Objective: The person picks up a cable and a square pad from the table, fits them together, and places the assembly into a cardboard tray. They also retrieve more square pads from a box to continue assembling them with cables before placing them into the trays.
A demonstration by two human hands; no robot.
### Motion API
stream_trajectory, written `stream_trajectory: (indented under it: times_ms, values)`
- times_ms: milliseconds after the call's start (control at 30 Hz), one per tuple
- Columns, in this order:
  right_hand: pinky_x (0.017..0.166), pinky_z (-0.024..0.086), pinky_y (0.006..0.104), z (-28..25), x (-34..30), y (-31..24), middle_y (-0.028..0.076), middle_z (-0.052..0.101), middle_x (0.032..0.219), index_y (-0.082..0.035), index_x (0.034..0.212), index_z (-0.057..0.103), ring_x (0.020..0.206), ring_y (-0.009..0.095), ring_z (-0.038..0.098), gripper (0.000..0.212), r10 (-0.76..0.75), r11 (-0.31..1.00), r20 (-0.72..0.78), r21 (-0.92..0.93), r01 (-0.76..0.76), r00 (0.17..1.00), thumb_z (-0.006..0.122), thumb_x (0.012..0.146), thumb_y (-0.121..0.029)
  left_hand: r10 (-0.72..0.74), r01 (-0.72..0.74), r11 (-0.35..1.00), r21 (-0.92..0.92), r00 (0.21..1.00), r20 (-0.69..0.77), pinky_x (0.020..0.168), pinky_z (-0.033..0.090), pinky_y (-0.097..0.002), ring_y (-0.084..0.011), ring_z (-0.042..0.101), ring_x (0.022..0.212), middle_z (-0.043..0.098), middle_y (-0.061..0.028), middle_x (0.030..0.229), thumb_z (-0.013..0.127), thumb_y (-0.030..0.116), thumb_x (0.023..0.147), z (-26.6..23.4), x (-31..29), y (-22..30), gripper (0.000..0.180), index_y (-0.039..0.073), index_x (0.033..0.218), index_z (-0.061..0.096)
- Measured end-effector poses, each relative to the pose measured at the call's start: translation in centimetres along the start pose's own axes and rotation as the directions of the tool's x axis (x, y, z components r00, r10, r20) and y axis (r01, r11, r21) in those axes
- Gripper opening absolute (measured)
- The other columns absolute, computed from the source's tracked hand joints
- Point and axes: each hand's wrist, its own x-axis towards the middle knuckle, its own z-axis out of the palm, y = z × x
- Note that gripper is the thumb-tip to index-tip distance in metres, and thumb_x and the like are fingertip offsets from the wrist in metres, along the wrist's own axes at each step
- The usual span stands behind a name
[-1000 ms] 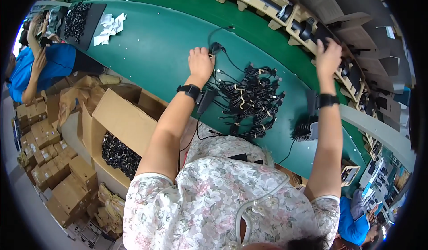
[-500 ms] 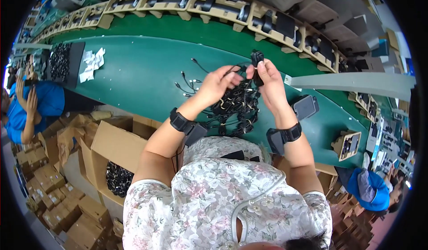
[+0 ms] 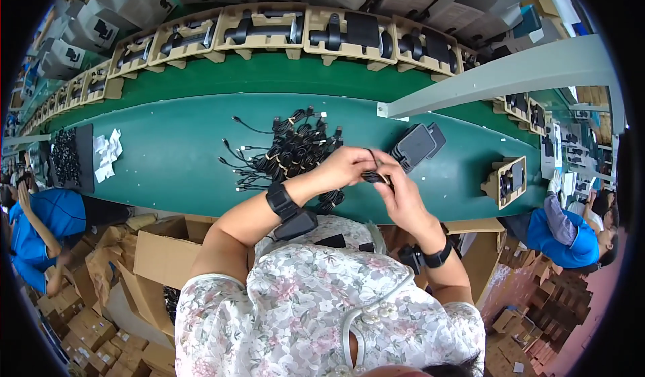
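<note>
So the right hand [image 3: 406, 199] is clamped on a small black cable bundle [image 3: 374, 176], thumb on one side and fingers on the other, right where the two hands meet over the near part of the green table [image 3: 181, 132]. The left hand [image 3: 344, 169] is up against it from 9 o'clock, fingers bent and drawn together at the bundle, with a thin dark strand arching up by the fingertips. They overlap there, so I can't tell if the left is really gripping or just touching. Pose-wise, the left forearm comes in from about 8 o'clock, elbow bent and out wide, palm side mostly hidden. The right one comes up from 5 o'clock, with the hand tipped inward toward the left. Each wrist has a black band [image 3: 282, 201] with a boxy gadget. Going by the clock around the hands, a messy pile of tied black cables [image 3: 289, 152] sits between 9 and 10, some dark blocky adapters [image 3: 418, 145] are near 2, and a lone cardboard tray [image 3: 496, 183] is well off at 3.
</note>
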Motion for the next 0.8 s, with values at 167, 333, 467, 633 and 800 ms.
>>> stream_trajectory:
  times_ms: [167,333,467,633,800]
  values:
    - [0.053,0.040,0.0229,-3.2,-3.6,3.3,0.005,0.057,0.073,-0.002,0.106,0.048,0.057,0.012,0.051,0.019,0.541,0.829,-0.181,-0.051,-0.557,0.821,0.047,0.090,-0.013,0.413,-0.383,0.827,0.411,0.910,0.017,0.060,0.042,-0.0229,-0.0111,0.051,0.065,0.055,-0.0039,0.078,0.055,0.011,0.086,0.5,-1.0,2.6,0.016,0.003,0.099,0.061]
    - [0.045,0.029,0.0185,-8.9,0.0,12.0,-0.001,0.048,0.063,-0.003,0.092,0.050,0.051,0.004,0.039,0.018,0.687,0.724,-0.262,0.330,-0.606,0.678,0.048,0.092,-0.020,0.774,-0.564,0.549,0.617,0.621,-0.120,0.066,0.041,-0.0268,-0.0168,0.051,0.074,0.057,-0.0056,0.088,0.055,0.003,0.081,0.7,-9.2,15.7,0.016,0.007,0.095,0.062]
    - [0.050,0.037,0.0239,-8.7,6.8,19.3,0.002,0.050,0.064,-0.001,0.093,0.051,0.054,0.009,0.046,0.022,0.258,0.932,-0.456,-0.113,-0.343,0.852,0.049,0.091,-0.023,0.881,-0.672,0.263,0.692,0.460,0.112,0.065,0.042,-0.0266,-0.0165,0.052,0.074,0.057,-0.0065,0.088,0.054,0.002,0.081,2.0,-12.5,20.0,0.018,0.006,0.097,0.061]
    - [0.059,0.044,0.0343,-6.1,15.2,23.8,0.011,0.058,0.071,-0.003,0.101,0.052,0.063,0.025,0.057,0.024,0.268,0.935,-0.246,-0.165,-0.312,0.931,0.050,0.089,-0.023,0.908,-0.691,0.111,0.715,0.363,0.210,0.064,0.042,-0.0264,-0.0162,0.054,0.073,0.058,-0.0075,0.089,0.053,0.000,0.081,3.3,-15.4,21.0,0.021,0.006,0.100,0.060]
    - [0.063,0.046,0.0397,-5.5,18.3,28.9,0.016,0.061,0.081,-0.002,0.098,0.052,0.074,0.033,0.060,0.023,0.170,0.768,-0.006,-0.626,-0.136,0.985,0.048,0.088,-0.023,0.892,-0.652,0.119,0.749,0.401,0.207,0.064,0.043,-0.0262,-0.0159,0.055,0.072,0.058,-0.0086,0.090,0.052,-0.002,0.081,3.4,-13.8,19.9,0.024,0.006,0.102,0.059]
